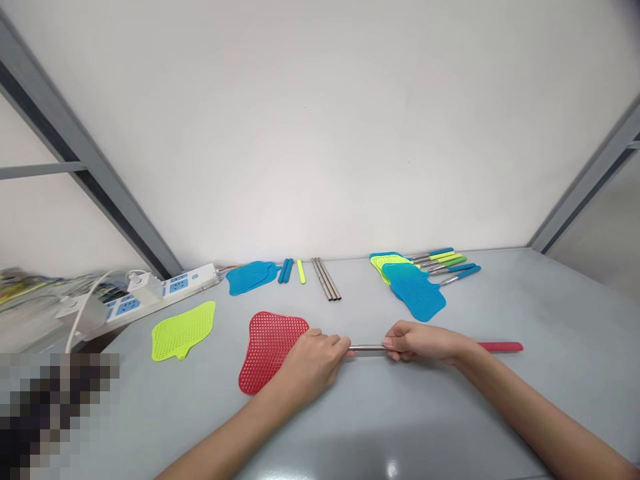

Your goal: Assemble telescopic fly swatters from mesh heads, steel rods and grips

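A fly swatter with a perforated red head (270, 343) lies sideways before me, low over the grey table. My left hand (315, 357) is closed around its neck beside the head, hiding the joint. Between my hands shows a stretch of the metal rod (369, 347). My right hand (425, 341) pinches that rod between thumb and fingers. Past my right wrist the red handle (503, 347) sticks out to the right; the rod between is covered by the hand.
Loose on the table (200, 413) are a yellow-green swatter head (183, 331), blue heads (250, 277), blue grips (285, 271), a yellow grip (301, 272) and several metal rods (327, 280). Whole swatters (415, 291) are piled at back right. A power strip (170, 290) with plugs is left.
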### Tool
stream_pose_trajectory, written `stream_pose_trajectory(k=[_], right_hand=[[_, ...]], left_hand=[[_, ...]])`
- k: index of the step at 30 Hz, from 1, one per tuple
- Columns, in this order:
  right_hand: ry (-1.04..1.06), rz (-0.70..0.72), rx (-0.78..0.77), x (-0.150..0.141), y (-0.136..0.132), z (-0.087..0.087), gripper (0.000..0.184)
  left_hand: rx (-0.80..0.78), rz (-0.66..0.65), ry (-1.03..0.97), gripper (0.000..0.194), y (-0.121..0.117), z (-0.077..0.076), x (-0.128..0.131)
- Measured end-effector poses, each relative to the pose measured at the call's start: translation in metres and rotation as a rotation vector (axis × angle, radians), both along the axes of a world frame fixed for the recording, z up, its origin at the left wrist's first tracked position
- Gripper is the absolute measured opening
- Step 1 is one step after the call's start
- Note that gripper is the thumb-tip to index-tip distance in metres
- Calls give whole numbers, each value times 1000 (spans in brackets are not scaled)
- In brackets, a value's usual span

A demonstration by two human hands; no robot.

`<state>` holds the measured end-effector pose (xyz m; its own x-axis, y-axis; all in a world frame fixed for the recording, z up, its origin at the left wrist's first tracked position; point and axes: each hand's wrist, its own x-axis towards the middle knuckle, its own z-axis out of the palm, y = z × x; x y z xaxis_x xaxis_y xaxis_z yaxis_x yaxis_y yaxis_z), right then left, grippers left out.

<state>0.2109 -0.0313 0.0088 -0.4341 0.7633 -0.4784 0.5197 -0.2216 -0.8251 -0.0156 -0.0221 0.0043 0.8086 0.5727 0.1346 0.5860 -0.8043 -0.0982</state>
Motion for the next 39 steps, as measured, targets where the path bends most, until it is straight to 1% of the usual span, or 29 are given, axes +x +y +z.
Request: stream_pose_trajectory(k=[3, 5, 6, 11, 15, 19, 23, 28, 32, 39], right_hand=[[58, 61, -182, 5, 0, 1, 30], [87, 116, -238, 9, 0, 1, 31], [106, 129, -238, 11, 0, 0, 31], [173, 157, -167, 17, 0, -1, 32], [195, 174, -80, 19, 0, 4, 34], [101, 183, -7, 28, 0, 8, 31], [22, 120, 79, 45, 2, 7, 32], [-13, 101, 95, 48, 2, 6, 28], [-55, 111, 108, 44, 2, 7, 27], [-84, 118, 155, 46, 2, 7, 30]], left_hand=[[-16, -10, -4, 28, -7, -4, 5], [-38, -7, -15, 29, -10, -6, 8], [-50, -3, -24, 29, -11, -6, 9], [-103, 8, -43, 30, -7, -1, 12], [-133, -3, -47, 33, 0, 7, 9], [-183, 27, -47, 33, 8, 15, -3], [-236, 85, -64, 36, 16, 19, -18], [-247, 100, -91, 38, 20, 17, -24], [-241, 92, -89, 38, 18, 13, -21], [-176, 82, -49, 37, 8, 10, -14]])
